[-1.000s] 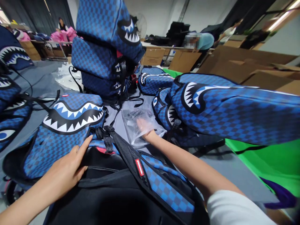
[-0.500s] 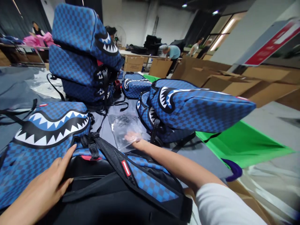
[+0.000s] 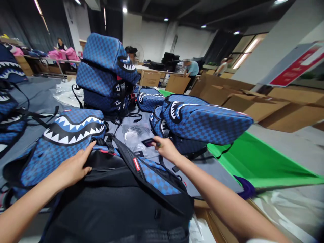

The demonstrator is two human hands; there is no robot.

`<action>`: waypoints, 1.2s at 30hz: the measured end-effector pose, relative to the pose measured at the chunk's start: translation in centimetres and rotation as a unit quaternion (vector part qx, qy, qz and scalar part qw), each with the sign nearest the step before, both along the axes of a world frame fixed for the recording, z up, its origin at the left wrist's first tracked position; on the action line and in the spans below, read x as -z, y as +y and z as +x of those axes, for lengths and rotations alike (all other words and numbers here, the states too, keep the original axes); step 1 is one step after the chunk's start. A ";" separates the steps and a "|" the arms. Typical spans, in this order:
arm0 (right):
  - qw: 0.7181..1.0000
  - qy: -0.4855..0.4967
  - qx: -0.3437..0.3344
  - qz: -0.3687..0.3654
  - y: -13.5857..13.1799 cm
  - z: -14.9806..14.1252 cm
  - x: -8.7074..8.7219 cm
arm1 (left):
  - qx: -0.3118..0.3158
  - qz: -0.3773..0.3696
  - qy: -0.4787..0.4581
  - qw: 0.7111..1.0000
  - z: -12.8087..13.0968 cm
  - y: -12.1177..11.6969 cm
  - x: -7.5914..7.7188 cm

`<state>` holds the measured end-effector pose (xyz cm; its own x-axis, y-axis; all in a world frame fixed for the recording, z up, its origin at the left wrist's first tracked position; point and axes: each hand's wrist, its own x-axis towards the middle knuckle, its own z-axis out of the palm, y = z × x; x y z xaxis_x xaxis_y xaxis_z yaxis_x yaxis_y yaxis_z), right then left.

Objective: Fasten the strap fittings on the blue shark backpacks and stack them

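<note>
A black-backed backpack point(image 3: 121, 202) with a blue checkered strap lies in front of me, its back panel up. My left hand point(image 3: 76, 165) rests on its upper left part, thumb and forefinger stretched apart; the other fingers are partly hidden. My right hand point(image 3: 165, 148) pinches a small dark card point(image 3: 149, 142), like a hang tag, above a clear plastic bag point(image 3: 135, 135). Another black tag point(image 3: 139, 153) lies at that bag's near edge. Beyond my left hand is a blue checkered backpack point(image 3: 73, 130) with a shark-mouth print.
Several blue checkered backpacks are stacked point(image 3: 101, 71) at the back left. Another backpack pile point(image 3: 205, 121) stands to the right, by a green cloth point(image 3: 263, 162). Cardboard boxes point(image 3: 273, 101) fill the right background. Other people work at far tables.
My right hand has come out of the clear plastic bag and now holds the dark card. The left hand stays on the backpack. The view has tilted up and shifted left.
</note>
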<state>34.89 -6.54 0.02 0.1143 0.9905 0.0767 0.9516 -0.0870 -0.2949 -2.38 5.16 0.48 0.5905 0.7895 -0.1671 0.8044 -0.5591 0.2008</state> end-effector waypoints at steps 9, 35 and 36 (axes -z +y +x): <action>0.927 0.354 -0.070 0.101 -5.2 -10.0 -6.4 | 0.084 0.091 -0.382 0.916 3.8 -8.1 -3.9; 0.982 -0.044 -0.183 -0.012 1.1 -17.0 -5.5 | 0.003 0.223 -0.369 0.902 -3.8 -9.2 5.2; 0.977 -0.078 -0.190 -0.048 1.4 -17.6 -5.6 | -0.002 0.220 -0.377 0.900 -3.9 -9.3 5.3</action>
<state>17.25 -5.10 5.65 -0.2700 0.9624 -0.0309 0.9529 0.2624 -0.1520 -6.25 -4.14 -4.78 0.4016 0.6841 0.6089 0.5342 -0.7150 0.4510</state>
